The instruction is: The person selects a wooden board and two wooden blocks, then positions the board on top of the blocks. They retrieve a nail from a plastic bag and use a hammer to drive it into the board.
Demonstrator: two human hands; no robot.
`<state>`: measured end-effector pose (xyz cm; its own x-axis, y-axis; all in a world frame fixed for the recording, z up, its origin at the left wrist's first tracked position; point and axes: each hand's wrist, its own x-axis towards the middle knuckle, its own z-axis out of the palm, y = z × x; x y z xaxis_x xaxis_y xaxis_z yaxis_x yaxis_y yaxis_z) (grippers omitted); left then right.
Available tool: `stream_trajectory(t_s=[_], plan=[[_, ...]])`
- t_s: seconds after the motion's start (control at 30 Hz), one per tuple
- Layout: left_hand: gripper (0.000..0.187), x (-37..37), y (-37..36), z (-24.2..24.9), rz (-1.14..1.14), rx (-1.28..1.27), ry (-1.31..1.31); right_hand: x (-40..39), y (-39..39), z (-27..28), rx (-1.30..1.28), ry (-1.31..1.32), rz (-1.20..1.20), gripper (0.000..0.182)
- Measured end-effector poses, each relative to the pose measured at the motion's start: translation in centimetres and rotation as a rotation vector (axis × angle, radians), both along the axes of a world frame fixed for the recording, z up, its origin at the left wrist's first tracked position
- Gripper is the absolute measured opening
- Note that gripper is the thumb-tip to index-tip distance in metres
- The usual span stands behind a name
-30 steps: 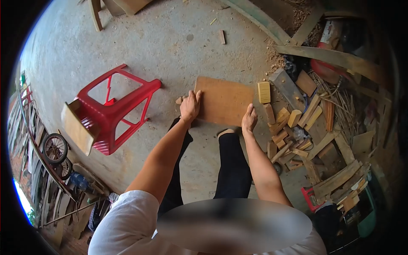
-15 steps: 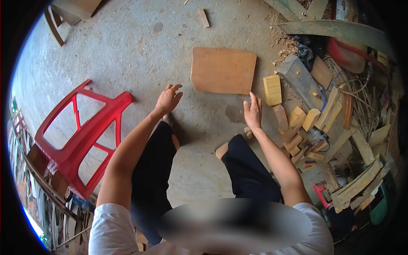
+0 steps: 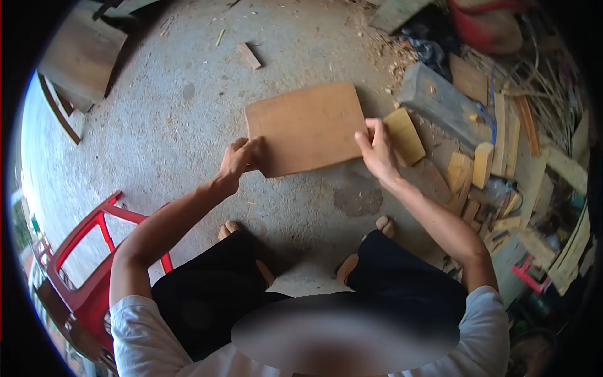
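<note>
Your left hand (image 3: pixel 236 161) and right hand (image 3: pixel 380 152) have moved in, fingers clamped on the board (image 3: pixel 308 130), long axis left-to-right, right end farther.

Two hands (image 3: pixel 379 152), one held board (image 3: pixel 308 129)

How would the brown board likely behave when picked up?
The brown board is probably stiff: it shows no obvious sag between the left hand and right hand. It looks thin, so may be light for its size. Flat, it likely won't roll.
</note>
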<state>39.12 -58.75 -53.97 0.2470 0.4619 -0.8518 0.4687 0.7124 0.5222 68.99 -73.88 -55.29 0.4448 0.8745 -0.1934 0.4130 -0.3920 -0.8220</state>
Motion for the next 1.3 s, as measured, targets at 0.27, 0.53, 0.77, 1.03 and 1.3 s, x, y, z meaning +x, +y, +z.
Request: stream_trajectory(t_s=[0.27, 0.53, 0.77, 1.03, 1.3], plan=[[0.074, -2.1, -4.6, 1.2, -0.022, 0.051, -0.128, -0.9, -4.1, 2.0, -0.029, -0.252, 0.214, 0.053], [0.058, -3.1, -5.2, -0.2, 0.023, -0.121, -0.148, -6.7, -0.7, 1.6, -0.137, -0.710, 0.861, 0.066], [0.053, -1.4, -4.9, -1.0, 0.035, -0.101, -0.060, -4.1, 2.7, -2.0, 0.109, -0.871, 0.951, 0.065], [0.050, -1.9, -4.0, -1.9, 0.169, -0.206, -0.134, -1.7, 2.2, -4.8, -0.126, -0.350, 0.075, 0.082], [0.065, -0.9, -4.1, -0.5, -0.073, -0.138, -0.375, -1.6, 2.1, 0.4, -0.327, -0.057, -0.027, 0.090]])
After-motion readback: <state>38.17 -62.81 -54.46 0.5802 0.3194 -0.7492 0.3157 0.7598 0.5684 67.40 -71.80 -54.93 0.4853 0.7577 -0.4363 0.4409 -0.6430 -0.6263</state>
